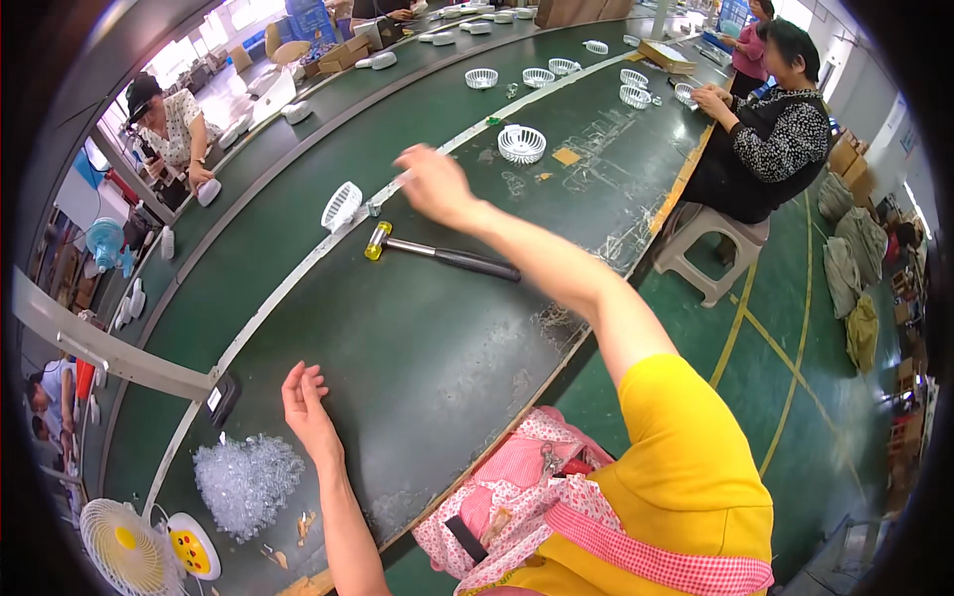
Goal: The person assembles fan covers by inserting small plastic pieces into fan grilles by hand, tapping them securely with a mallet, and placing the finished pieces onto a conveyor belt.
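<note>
My left hand [310, 405] hovers over the green worktable [397, 397] with its fingers slightly curled and apart, holding nothing. Close by lies a heap of small clear plastic pieces [248, 485]. My right hand [435, 187] reaches out above the white strip along the table; motion smears its fingers, and whether they hold anything is unclear. To its left a white slatted round fan cage [342, 206] rests tilted on the strip, a small clear piece [374, 210] beside it. Below that hand lies a hammer [437, 255] with yellow ends and a black handle.
More white cages [522, 145] sit farther up the table. A small fan [127, 541] and a dark device [225, 399] stand at the left. Beyond the strip runs a green belt [248, 228] with a metal post [119, 348]. A seated co-worker [775, 129] handles a cage at right.
</note>
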Action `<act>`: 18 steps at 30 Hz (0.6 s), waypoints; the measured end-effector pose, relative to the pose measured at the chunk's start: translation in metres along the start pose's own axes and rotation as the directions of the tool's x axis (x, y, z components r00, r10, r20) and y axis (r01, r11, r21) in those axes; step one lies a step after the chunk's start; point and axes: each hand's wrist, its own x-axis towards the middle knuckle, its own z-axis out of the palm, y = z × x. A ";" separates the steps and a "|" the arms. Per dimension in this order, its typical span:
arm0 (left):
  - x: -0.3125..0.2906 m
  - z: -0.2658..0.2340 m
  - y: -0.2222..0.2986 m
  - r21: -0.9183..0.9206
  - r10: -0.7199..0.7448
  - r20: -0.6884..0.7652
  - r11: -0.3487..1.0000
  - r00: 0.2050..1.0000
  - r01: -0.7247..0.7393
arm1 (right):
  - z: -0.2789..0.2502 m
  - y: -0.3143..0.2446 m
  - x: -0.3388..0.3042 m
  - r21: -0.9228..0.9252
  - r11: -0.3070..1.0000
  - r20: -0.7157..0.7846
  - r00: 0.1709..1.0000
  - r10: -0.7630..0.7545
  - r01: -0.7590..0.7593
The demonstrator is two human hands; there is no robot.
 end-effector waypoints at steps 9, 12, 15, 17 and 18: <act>0.007 0.012 -0.001 0.045 0.046 0.048 0.998 0.998 -0.048 | -0.067 0.137 -0.034 -0.527 0.778 0.139 0.868 0.477 -0.343; 0.005 0.004 -0.004 0.049 0.043 0.019 0.998 0.999 -0.044 | -0.060 0.087 -0.038 -0.175 0.954 0.132 0.954 0.268 -0.244; 0.001 0.000 0.001 0.080 0.062 -0.049 0.995 0.997 -0.058 | -0.058 -0.001 -0.036 0.180 0.983 0.172 0.985 -0.008 -0.023; -0.002 0.003 0.007 0.176 0.243 -0.193 0.962 0.951 -0.210 | -0.055 -0.051 -0.040 0.377 0.924 0.262 0.948 -0.179 0.070; -0.001 0.000 0.003 0.223 0.331 -0.225 0.933 0.916 -0.282 | -0.051 -0.073 -0.044 0.404 0.905 0.295 0.916 -0.270 0.137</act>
